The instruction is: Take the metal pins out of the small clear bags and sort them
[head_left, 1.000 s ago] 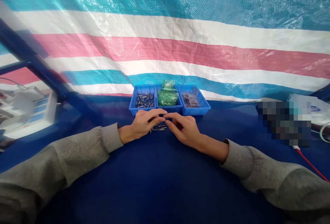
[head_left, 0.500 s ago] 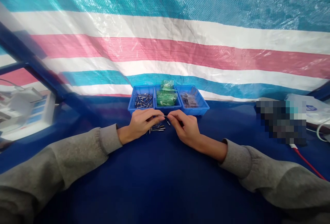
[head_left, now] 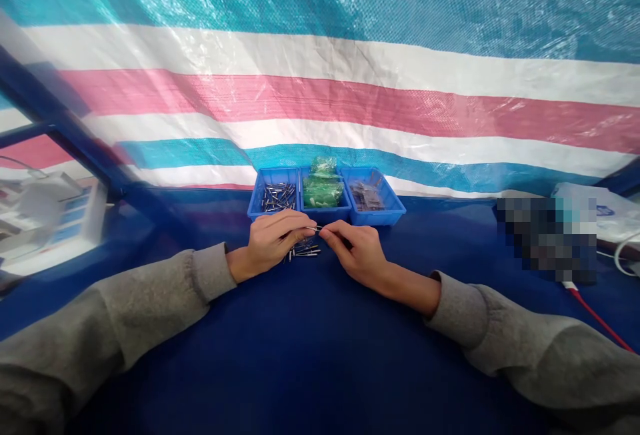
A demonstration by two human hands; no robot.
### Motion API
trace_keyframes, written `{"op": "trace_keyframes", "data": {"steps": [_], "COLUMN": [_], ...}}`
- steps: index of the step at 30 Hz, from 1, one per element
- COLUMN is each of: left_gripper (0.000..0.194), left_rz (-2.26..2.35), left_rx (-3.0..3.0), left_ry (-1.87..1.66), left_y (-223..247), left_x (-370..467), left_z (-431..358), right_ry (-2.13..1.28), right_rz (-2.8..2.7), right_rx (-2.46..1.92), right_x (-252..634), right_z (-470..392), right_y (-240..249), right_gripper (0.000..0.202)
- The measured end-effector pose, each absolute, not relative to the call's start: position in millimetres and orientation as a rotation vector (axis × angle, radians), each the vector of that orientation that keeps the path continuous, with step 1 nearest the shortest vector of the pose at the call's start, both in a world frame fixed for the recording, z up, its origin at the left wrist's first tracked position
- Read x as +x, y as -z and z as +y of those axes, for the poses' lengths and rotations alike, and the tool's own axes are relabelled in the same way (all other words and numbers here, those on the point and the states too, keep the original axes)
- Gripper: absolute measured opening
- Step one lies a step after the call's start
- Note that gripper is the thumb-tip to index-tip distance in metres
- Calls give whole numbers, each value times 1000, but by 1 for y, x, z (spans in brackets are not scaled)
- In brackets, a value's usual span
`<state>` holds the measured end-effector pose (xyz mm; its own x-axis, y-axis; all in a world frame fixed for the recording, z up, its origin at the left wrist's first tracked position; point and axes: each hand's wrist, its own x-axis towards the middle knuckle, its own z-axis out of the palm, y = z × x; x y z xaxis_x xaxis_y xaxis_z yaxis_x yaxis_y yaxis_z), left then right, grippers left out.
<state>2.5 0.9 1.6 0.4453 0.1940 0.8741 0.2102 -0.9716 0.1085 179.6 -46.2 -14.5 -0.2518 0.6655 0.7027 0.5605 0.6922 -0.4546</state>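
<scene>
My left hand is closed in a pinch on a slim silver metal pin that points right. Opposite it, my right hand is closed too, thumb and forefinger pinching at the pin's right end. The two sets of fingertips are almost together, so most of the pin is hidden. Just below them, several loose metal pins lie on the blue table, partly covered by my left hand. More such pins fill the left blue bin behind my hands.
The middle bin holds green plastic bags; the right bin holds clear packets. A white power strip is at far left. At right are a blurred-out object, a red cable and a plastic bag.
My right hand has shifted slightly left, bringing the fingertips closer together. A thin pin seen slanting below the right fingertips earlier no longer shows there.
</scene>
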Motion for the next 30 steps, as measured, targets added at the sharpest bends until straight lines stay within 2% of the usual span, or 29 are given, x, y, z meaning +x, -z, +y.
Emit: {"op": "trace_keyframes", "data": {"steps": [6, 10, 14, 30], "left_gripper": [11, 18, 25, 20], "left_rz": [-501, -655, -584, -476], "left_rx": [-2768, -2772, -2706, -2677], "left_ry": [1770, 1687, 1583, 1407], "left_y": [6, 6, 2, -1], "left_x": [1, -1, 0, 1], "left_z": [0, -2, -2, 1], "right_ry": [-130, -138, -141, -158], "right_rz": [-2014, -1995, -1996, -2012], "right_rx": [-988, -1008, -1027, -1034], "right_x": [180, 179, 179, 180], "right_z": [-45, -45, -45, -46], "right_y": [15, 14, 15, 15], "right_gripper": [28, 28, 27, 28]}}
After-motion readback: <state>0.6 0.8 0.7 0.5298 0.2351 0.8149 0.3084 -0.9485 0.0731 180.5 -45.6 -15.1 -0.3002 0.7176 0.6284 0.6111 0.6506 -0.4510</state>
